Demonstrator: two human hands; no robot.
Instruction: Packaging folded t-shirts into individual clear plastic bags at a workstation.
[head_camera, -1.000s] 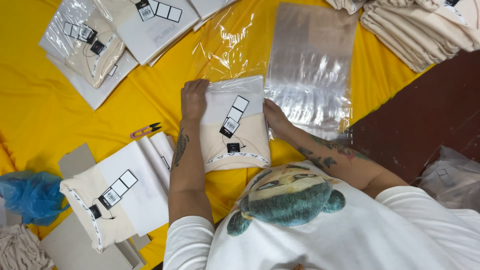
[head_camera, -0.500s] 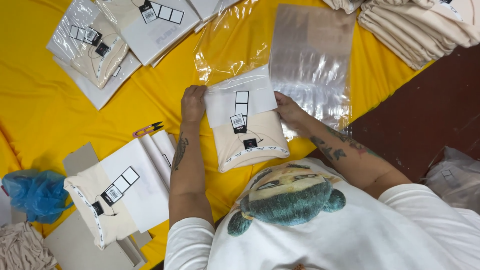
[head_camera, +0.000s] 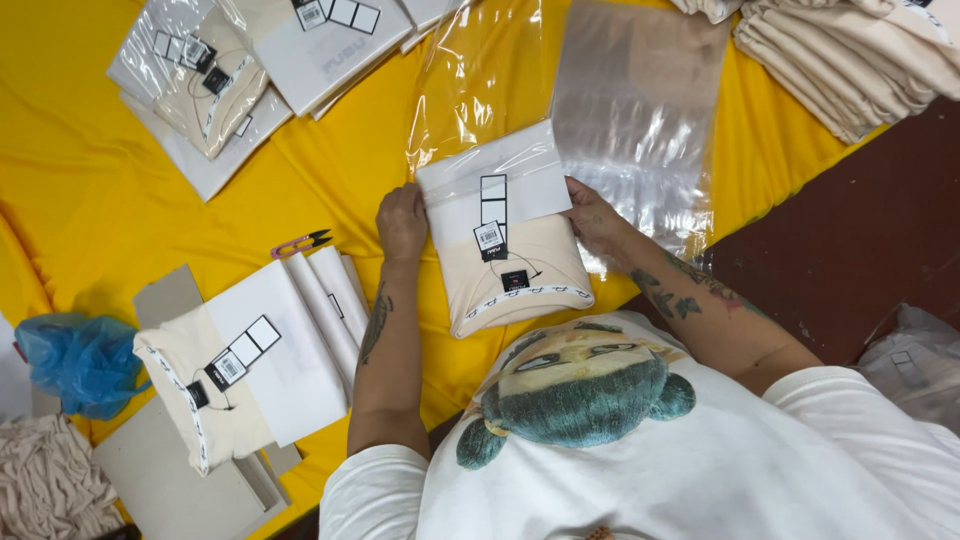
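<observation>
Presently the left hand (head_camera: 402, 222) and right hand (head_camera: 592, 216) each hold a side edge of the folded cream shirt (head_camera: 505, 262) at mid-tabletop, its top inside the clear bag (head_camera: 470, 90); pushing evenly should prevent creasing or snagged tags.

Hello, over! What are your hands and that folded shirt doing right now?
Left hand and right hand grip the folded cream shirt by its sides. Shirt top sits inside a clear bag. Nothing blocking.
</observation>
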